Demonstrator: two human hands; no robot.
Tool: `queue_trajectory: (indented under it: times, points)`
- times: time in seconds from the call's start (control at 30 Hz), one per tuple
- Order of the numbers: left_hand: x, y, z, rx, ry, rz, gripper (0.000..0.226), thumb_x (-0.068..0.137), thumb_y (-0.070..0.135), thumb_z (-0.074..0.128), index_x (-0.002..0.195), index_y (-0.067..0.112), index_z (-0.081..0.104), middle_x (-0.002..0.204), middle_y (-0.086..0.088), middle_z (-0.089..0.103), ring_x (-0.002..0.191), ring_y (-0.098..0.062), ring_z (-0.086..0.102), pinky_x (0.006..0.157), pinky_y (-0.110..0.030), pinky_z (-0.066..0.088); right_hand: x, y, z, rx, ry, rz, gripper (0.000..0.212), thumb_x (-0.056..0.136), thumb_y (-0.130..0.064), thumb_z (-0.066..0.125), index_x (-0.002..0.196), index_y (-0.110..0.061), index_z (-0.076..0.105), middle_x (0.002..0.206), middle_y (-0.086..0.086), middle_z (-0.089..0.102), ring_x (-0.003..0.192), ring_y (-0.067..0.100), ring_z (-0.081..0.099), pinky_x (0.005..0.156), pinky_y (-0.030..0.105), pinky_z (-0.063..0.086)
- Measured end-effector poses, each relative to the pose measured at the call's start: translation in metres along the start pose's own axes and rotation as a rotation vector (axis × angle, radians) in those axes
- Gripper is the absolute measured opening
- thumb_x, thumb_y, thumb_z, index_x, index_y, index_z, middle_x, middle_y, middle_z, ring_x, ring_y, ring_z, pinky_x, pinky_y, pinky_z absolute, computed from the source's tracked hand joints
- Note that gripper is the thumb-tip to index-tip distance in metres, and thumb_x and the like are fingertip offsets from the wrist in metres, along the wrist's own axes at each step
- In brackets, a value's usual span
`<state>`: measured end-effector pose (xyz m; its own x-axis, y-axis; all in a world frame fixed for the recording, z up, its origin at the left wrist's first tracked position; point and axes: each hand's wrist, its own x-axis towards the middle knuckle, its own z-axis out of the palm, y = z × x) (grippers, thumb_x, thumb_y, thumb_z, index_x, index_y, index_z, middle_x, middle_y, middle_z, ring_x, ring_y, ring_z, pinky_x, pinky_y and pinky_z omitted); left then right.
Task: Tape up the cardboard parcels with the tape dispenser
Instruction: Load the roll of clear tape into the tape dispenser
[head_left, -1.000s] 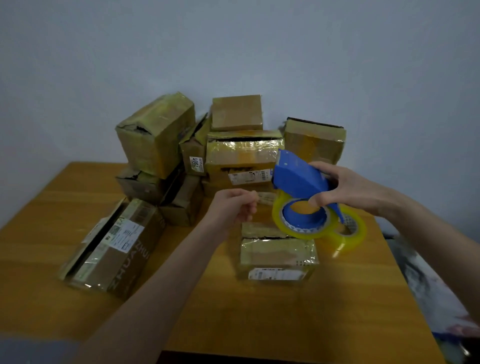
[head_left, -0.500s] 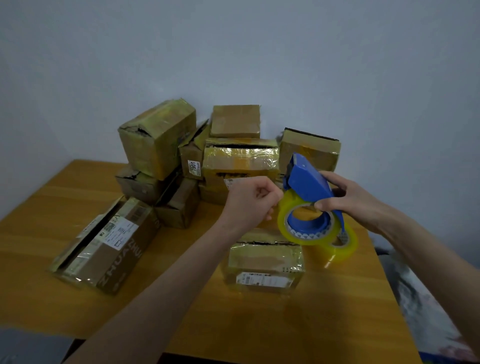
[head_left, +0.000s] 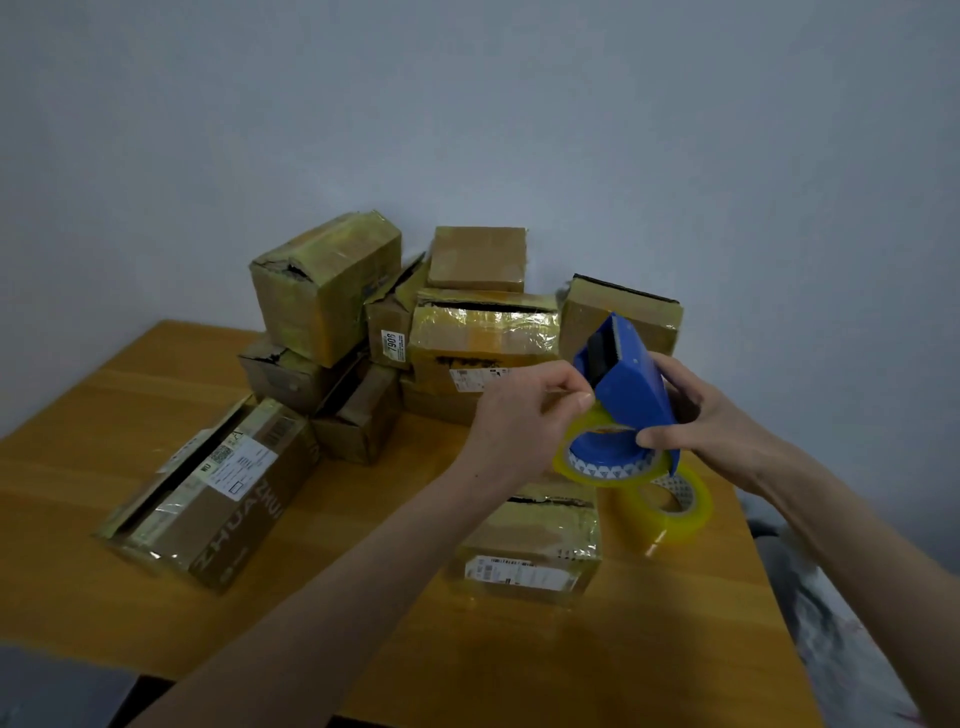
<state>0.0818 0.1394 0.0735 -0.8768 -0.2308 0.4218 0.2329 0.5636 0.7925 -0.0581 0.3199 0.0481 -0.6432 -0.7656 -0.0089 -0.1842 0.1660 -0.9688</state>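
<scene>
My right hand grips a blue tape dispenser in the air, its yellow tape roll loaded at the bottom. My left hand is at the dispenser's left side, thumb and fingers pinching at the tape near the roll's top edge. Below both hands a small taped cardboard parcel with a white label lies on the wooden table. A longer parcel lies flat at the left.
A pile of several taped cardboard boxes stands at the back against the grey wall. A spare roll of clear yellow tape lies on the table right of the small parcel. The table's right edge drops off near my right forearm.
My left hand has moved right, from a stretched-out tape end to the dispenser, and now pinches at the roll. The dispenser has tilted more upright. The view has shifted slightly.
</scene>
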Motion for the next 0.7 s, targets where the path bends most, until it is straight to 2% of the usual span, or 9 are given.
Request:
queue_trajectory:
  times: [0.07,0.13,0.2,0.27,0.4,0.5,0.6,0.7]
  points:
    - [0.001,0.002,-0.001,-0.013,-0.015,-0.008,0.009,0.092,0.009,0.059,0.085,0.006,0.064,0.079,-0.003,0.064,0.078,-0.019,0.063,0.073,-0.045,0.056,-0.002,-0.002,0.001,-0.039,-0.005,-0.016,0.085,0.058,-0.021,0.083,0.130,-0.047,0.048,0.123,-0.014,0.060,0.111,0.008,0.061,0.082,0.025,0.055]
    - [0.002,0.003,-0.001,-0.021,-0.020,-0.004,0.009,0.092,0.010,0.058,0.085,0.007,0.062,0.081,-0.007,0.063,0.078,-0.023,0.063,0.071,-0.047,0.056,-0.003,-0.004,0.000,-0.059,0.001,-0.038,0.082,0.062,-0.015,0.080,0.130,-0.047,0.047,0.121,-0.015,0.060,0.110,0.007,0.061,0.080,0.021,0.054]
    - [0.003,0.002,0.000,-0.015,-0.035,-0.010,0.008,0.092,0.010,0.057,0.085,0.009,0.061,0.082,-0.007,0.063,0.078,-0.022,0.063,0.069,-0.044,0.057,-0.003,-0.004,-0.001,-0.090,0.015,-0.055,0.083,0.066,-0.007,0.081,0.129,-0.048,0.046,0.121,-0.014,0.059,0.111,0.007,0.060,0.080,0.021,0.054]
    - [0.005,0.001,-0.002,-0.084,-0.045,-0.060,0.009,0.093,0.009,0.055,0.085,0.009,0.059,0.088,-0.007,0.063,0.081,-0.017,0.064,0.066,-0.035,0.060,-0.004,-0.005,-0.002,-0.125,0.026,-0.074,0.083,0.068,-0.005,0.082,0.128,-0.048,0.045,0.120,-0.017,0.058,0.112,0.006,0.058,0.081,0.020,0.053]
    - [0.010,-0.003,-0.004,-0.199,-0.025,-0.141,0.016,0.094,0.007,0.055,0.079,0.014,0.056,0.088,0.003,0.062,0.083,-0.006,0.065,0.056,-0.021,0.057,-0.005,-0.006,-0.002,-0.203,0.042,-0.109,0.082,0.060,-0.020,0.082,0.129,-0.046,0.045,0.120,-0.018,0.056,0.111,0.006,0.057,0.086,0.016,0.050]
    - [0.011,-0.006,-0.002,-0.167,0.018,-0.133,0.019,0.093,0.009,0.056,0.077,0.020,0.056,0.086,0.005,0.063,0.079,-0.005,0.066,0.052,-0.020,0.055,-0.004,-0.007,0.000,-0.240,0.049,-0.122,0.080,0.061,-0.021,0.082,0.129,-0.042,0.046,0.122,-0.013,0.055,0.110,0.008,0.057,0.086,0.017,0.051]
    - [0.014,-0.014,-0.003,-0.069,0.079,-0.163,0.019,0.093,0.015,0.058,0.076,0.025,0.057,0.081,0.005,0.066,0.074,-0.008,0.067,0.052,-0.020,0.055,-0.003,-0.006,0.000,-0.285,0.023,-0.126,0.078,0.063,-0.016,0.083,0.126,-0.042,0.046,0.121,-0.013,0.054,0.105,0.002,0.057,0.079,0.016,0.051]
    - [0.016,-0.022,-0.001,-0.030,0.080,-0.254,0.012,0.093,0.018,0.057,0.082,0.019,0.062,0.085,0.004,0.066,0.078,-0.009,0.064,0.059,-0.023,0.056,-0.001,-0.008,-0.003,-0.406,-0.005,-0.123,0.077,0.069,-0.009,0.085,0.125,-0.043,0.044,0.120,-0.014,0.052,0.105,0.000,0.056,0.077,0.015,0.051]
